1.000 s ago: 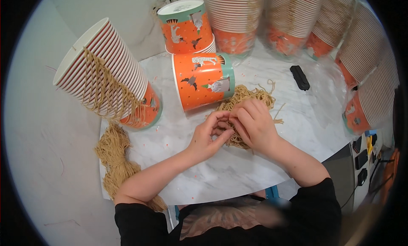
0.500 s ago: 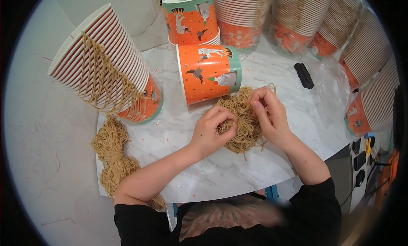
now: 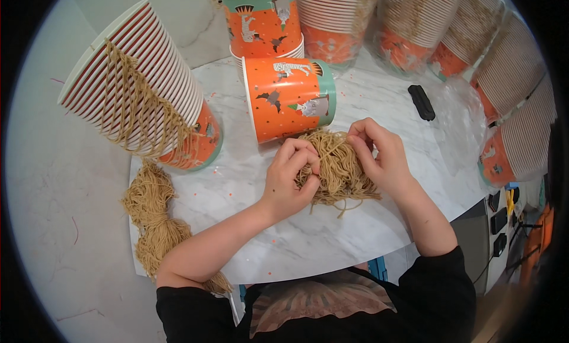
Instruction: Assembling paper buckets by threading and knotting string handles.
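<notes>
At frame centre on the desk (image 3: 379, 236), left hand (image 3: 290, 177) and right hand (image 3: 379, 156) fingers pinch the twine bundle (image 3: 339, 174); a hard tug could knot strands or nudge the tipped orange cup (image 3: 288, 97).

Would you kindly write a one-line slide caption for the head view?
Left hand and right hand pick at a tan string bundle beside a tipped orange paper bucket.

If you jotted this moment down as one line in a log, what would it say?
left hand: pinching string bundle | right hand: pinching same bundle | bundle: on marble table, before tipped orange cup
</notes>
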`<move>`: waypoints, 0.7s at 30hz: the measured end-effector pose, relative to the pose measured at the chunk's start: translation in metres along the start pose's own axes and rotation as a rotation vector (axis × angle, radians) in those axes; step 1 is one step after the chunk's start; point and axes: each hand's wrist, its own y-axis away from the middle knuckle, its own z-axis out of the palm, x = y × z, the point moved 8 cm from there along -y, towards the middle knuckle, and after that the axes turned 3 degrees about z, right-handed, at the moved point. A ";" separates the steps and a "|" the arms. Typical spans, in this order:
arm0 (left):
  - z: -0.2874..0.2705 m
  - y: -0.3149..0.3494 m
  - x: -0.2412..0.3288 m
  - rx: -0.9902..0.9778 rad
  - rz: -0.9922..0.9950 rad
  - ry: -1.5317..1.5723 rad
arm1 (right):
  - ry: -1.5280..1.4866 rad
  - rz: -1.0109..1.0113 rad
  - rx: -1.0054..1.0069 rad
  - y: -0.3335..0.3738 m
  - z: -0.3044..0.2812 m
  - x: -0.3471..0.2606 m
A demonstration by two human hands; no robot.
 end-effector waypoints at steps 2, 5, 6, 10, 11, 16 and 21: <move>-0.001 -0.002 -0.001 0.002 -0.060 0.049 | -0.057 -0.023 0.064 -0.002 0.001 0.003; -0.002 0.000 -0.008 0.011 -0.147 0.083 | -0.101 -0.094 0.192 -0.001 -0.009 -0.003; -0.002 0.001 -0.010 0.016 -0.171 0.073 | -0.085 -0.137 0.259 0.001 -0.016 -0.009; -0.003 0.003 -0.011 0.022 -0.163 0.061 | 0.033 -0.121 0.175 0.005 -0.017 -0.017; -0.004 0.004 -0.011 0.029 -0.148 0.043 | 0.072 -0.129 0.140 0.004 -0.011 -0.017; -0.011 -0.001 0.005 0.131 -0.096 -0.048 | 0.135 -0.054 0.051 0.007 0.008 -0.007; -0.001 -0.003 0.027 -0.020 0.199 -0.273 | 0.027 -0.004 0.003 0.007 0.009 -0.003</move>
